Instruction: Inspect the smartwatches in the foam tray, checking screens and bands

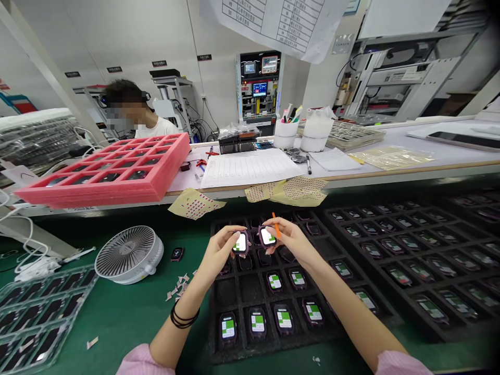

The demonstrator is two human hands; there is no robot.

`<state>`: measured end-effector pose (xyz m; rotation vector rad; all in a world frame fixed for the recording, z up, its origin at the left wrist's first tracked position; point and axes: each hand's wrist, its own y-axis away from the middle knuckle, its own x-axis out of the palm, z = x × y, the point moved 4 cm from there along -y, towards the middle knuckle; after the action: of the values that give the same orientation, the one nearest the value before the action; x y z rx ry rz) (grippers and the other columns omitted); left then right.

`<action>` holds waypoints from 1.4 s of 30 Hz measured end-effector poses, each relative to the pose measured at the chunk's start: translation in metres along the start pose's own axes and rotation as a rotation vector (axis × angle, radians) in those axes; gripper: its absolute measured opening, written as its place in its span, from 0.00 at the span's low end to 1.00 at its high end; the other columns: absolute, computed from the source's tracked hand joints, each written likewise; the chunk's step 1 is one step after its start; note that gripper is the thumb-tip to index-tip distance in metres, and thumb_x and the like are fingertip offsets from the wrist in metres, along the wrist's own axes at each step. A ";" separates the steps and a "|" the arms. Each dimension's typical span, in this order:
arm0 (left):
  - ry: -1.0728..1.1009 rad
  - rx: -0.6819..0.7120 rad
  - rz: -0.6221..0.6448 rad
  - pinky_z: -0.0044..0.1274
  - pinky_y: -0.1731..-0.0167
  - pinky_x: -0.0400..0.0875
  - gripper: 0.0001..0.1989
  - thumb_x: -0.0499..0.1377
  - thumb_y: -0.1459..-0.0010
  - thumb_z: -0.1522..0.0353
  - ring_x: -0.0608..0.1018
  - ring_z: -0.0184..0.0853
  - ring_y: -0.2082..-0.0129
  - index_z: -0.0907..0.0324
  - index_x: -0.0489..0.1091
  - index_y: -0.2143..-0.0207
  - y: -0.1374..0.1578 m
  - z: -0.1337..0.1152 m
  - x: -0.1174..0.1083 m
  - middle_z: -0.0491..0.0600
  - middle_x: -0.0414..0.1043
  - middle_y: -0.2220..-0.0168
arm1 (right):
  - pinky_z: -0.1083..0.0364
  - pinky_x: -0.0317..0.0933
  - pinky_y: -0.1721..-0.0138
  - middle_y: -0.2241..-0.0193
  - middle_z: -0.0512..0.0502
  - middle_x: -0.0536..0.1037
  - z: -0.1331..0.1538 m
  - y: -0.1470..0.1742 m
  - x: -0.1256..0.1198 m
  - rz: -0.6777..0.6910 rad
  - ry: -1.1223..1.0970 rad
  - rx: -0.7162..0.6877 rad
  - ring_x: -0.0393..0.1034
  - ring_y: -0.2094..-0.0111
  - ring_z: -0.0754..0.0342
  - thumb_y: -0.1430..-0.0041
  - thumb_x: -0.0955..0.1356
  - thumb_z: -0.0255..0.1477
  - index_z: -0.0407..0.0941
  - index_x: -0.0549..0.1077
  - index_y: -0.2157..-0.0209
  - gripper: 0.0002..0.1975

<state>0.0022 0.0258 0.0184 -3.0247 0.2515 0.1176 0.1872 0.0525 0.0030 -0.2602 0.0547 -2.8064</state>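
Observation:
My left hand (219,249) pinches a strapless smartwatch (240,242) whose screen is lit white and green. Another lit smartwatch (268,237) is between the thumb and fingers of my right hand (292,240), with a slim orange stick (276,226) also in that hand. Both watches are held side by side, slightly apart, above a black foam tray (223,292). Several similar watches lie in its compartments, among them one with a green and white screen (284,319) in the near row. My hands and forearms hide parts of the tray.
More black trays of watches (399,276) stand at right. On the left are a grey fan (129,254), a lone watch (177,253) and a clear plastic tray (84,297). A pink foam tray (156,182) and papers (250,167) occupy the shelf. A person (154,125) sits beyond.

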 end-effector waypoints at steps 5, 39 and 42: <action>0.008 -0.032 -0.015 0.19 0.79 0.63 0.17 0.57 0.44 0.57 0.73 0.30 0.75 0.61 0.71 0.61 0.003 -0.004 0.002 0.48 0.73 0.72 | 0.59 0.66 0.86 0.79 0.53 0.71 -0.004 -0.002 -0.004 -0.077 0.005 0.012 0.66 0.84 0.60 0.51 0.72 0.40 0.43 0.72 0.70 0.15; 0.036 -0.074 -0.019 0.18 0.80 0.63 0.18 0.58 0.45 0.55 0.69 0.27 0.76 0.61 0.69 0.62 0.001 -0.002 0.003 0.46 0.68 0.74 | 0.63 0.56 0.88 0.77 0.54 0.72 -0.001 0.000 -0.006 -0.091 0.017 0.036 0.61 0.86 0.64 0.53 0.74 0.37 0.45 0.70 0.68 0.15; 0.047 -0.029 0.018 0.17 0.81 0.60 0.20 0.59 0.45 0.56 0.69 0.27 0.75 0.60 0.69 0.56 -0.002 0.002 0.002 0.47 0.69 0.71 | 0.63 0.58 0.86 0.75 0.54 0.72 0.001 0.000 -0.005 -0.043 0.006 0.018 0.66 0.85 0.63 0.53 0.74 0.34 0.45 0.70 0.64 0.15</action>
<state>0.0044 0.0273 0.0163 -3.0571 0.2843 0.0513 0.1916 0.0538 0.0028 -0.2517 0.0261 -2.8490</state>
